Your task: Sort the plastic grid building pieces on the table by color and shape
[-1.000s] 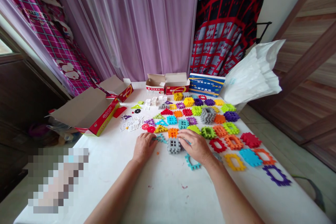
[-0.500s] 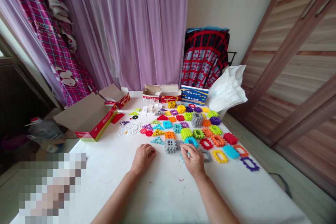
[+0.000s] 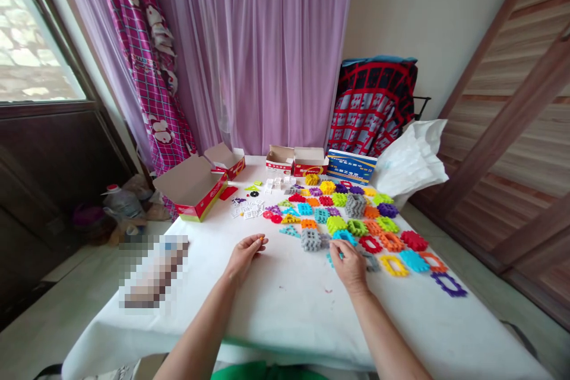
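Note:
Between the thumb and fingertips of my left hand [image 3: 246, 253] sits a small orange piece [image 3: 262, 239], too small to tell its kind. My right hand [image 3: 350, 266] is closed, fingers curled beside the dark grey interlocking blocks [image 3: 370, 261]; whatever it pinches cannot be made out. A grey block cube [image 3: 310, 240] stands between the two hands. Just beyond my right hand lies a blue square ring block [image 3: 344, 237]. Light-blue triangular lattice pieces [image 3: 290, 231] and an orange block [image 3: 309, 224] are farther forward, past my left hand.
Colourful interlocking blocks [image 3: 414, 260] spread across the table's right side. White lattice pieces [image 3: 247, 209] are heaped left of centre. Opened red boxes [image 3: 200, 205] stand at the back left, with a blue box [image 3: 351, 166] and a white bag [image 3: 412, 157] at the back right.
My left hand has turned and lifted slightly, and the orange piece now shows in its fingers. My right hand stays by the grey blocks. The view has shifted left.

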Tool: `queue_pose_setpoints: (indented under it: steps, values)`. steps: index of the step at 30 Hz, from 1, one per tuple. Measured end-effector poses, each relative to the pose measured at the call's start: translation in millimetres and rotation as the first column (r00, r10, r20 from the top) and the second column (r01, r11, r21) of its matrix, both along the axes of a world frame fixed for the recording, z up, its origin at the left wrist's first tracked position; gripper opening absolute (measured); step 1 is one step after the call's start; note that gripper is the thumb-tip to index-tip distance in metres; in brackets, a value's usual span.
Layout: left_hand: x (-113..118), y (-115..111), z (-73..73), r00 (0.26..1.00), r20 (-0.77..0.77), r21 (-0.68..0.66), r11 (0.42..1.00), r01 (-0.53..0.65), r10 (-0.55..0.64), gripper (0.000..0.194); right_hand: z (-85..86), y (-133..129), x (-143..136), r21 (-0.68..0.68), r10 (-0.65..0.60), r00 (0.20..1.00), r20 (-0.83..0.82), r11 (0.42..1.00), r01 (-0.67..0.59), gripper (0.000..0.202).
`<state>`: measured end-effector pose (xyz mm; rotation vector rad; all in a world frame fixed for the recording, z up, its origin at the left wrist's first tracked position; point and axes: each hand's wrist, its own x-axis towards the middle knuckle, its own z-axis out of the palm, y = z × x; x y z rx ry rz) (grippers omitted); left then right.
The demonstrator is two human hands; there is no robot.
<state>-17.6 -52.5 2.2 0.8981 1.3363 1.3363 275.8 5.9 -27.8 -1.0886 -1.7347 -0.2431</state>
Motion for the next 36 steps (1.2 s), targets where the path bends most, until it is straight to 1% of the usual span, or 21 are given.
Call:
queue_pose_setpoints:
  steps: [4, 7, 10, 12, 14, 16, 18, 20, 21, 22, 23, 24, 26, 28, 30, 31, 33, 34, 36]
  values:
    - [-6, -2, 2.0, 0.997, 0.077, -0.035, 0.999, -0.015, 0.017, 0.058, -1.3, 0, 1, -0.017, -0.012, 1.0, -0.003, 1.0, 0.012, 0.03]
    - [-6, -4, 1.9, 0.994, 0.106, -0.041, 0.999, -0.027, 0.031, 0.055, -3.6, 1, 3, -0.037, -0.006, 1.0, -0.002, 0.999, 0.006, 0.031]
    - [-6, -9, 2.7, 0.994, 0.101, -0.041, 0.999, -0.035, 0.039, 0.05, -6.4, 3, 4, -0.034, 0.004, 1.0, 0.004, 0.999, -0.004, 0.03]
    - [-11, -10, 7.5, 0.997, 0.073, -0.061, 0.998, -0.021, 0.025, 0.045, -8.2, 4, 5, -0.016, 0.002, 1.0, 0.004, 1.0, -0.002, 0.029]
    - [-28, -5, 19.3, 1.0, 0.029, -0.104, 0.995, 0.005, -0.002, 0.04, -9.6, 4, 6, -0.01, 0.005, 1.0, 0.004, 1.0, -0.005, 0.029]
    - [-56, 8, 39.0, 1.0, -0.019, -0.148, 0.989, 0.004, -0.007, 0.036, -10.4, 4, 7, -0.022, 0.02, 1.0, 0.003, 1.0, -0.02, 0.028]
    - [-90, 27, 62.9, 0.996, -0.053, -0.13, 0.988, -0.084, 0.078, 0.033, -10.6, 4, 7, -0.034, 0.038, 0.999, -0.005, 0.999, -0.038, 0.027]
    - [-122, 48, 83.4, 0.975, -0.05, -0.067, 0.973, -0.221, 0.218, 0.031, -10.2, 3, 8, -0.042, 0.051, 0.998, -0.02, 0.998, -0.052, 0.026]
    - [-132, 57, 89.6, 0.957, -0.037, -0.035, 0.957, -0.289, 0.287, 0.031, -9.9, 3, 8, -0.047, 0.057, 0.998, -0.027, 0.997, -0.058, 0.026]
    - [-139, 64, 92.1, 0.944, -0.02, -0.02, 0.943, -0.331, 0.331, 0.032, -9.5, 2, 8, -0.054, 0.062, 0.997, -0.036, 0.997, -0.064, 0.025]
    - [-140, 69, 90.7, 0.934, -0.006, -0.019, 0.933, -0.358, 0.358, 0.032, -9.1, 1, 8, -0.061, 0.067, 0.997, -0.044, 0.996, -0.069, 0.025]
    - [-136, 72, 85.3, 0.929, 0.005, -0.025, 0.929, -0.369, 0.369, 0.033, -8.6, 1, 8, -0.066, 0.073, 0.996, -0.05, 0.995, -0.076, 0.025]
    - [-117, 73, 65.8, 0.937, 0.013, -0.048, 0.936, -0.349, 0.35, 0.037, -6.6, -1, 8, -0.072, 0.085, 0.995, -0.049, 0.994, -0.088, 0.024]
    - [-90, 72, 42.2, 0.948, 0.005, -0.053, 0.946, -0.319, 0.319, 0.044, -1.3, -3, 8, -0.064, 0.085, 0.996, -0.035, 0.994, -0.087, 0.023]
    - [-67, 74, 23.0, 0.945, -0.014, -0.022, 0.945, -0.328, 0.327, 0.051, 9.5, -3, 7, -0.052, 0.089, 0.996, -0.014, 0.995, -0.089, 0.021]
    - [-60, 77, 16.5, 0.936, -0.027, 0.009, 0.937, -0.35, 0.35, 0.052, 17.3, -2, 7, -0.046, 0.094, 0.996, -0.003, 0.995, -0.094, 0.021]
    - [-57, 85, 9.3, 0.909, -0.048, 0.083, 0.909, -0.409, 0.413, 0.051, 37.4, 3, 5, -0.042, 0.12, 0.992, 0.023, 0.992, -0.119, 0.019]
    - [-61, 89, 7.7, 0.891, -0.054, 0.119, 0.889, -0.443, 0.451, 0.05, 48.8, 8, 3, -0.047, 0.137, 0.99, 0.042, 0.99, -0.135, 0.019]
    - [-76, 98, 6.0, 0.846, -0.052, 0.175, 0.839, -0.516, 0.531, 0.047, 71.7, 21, -6, -0.077, 0.186, 0.978, 0.091, 0.981, -0.179, 0.018]
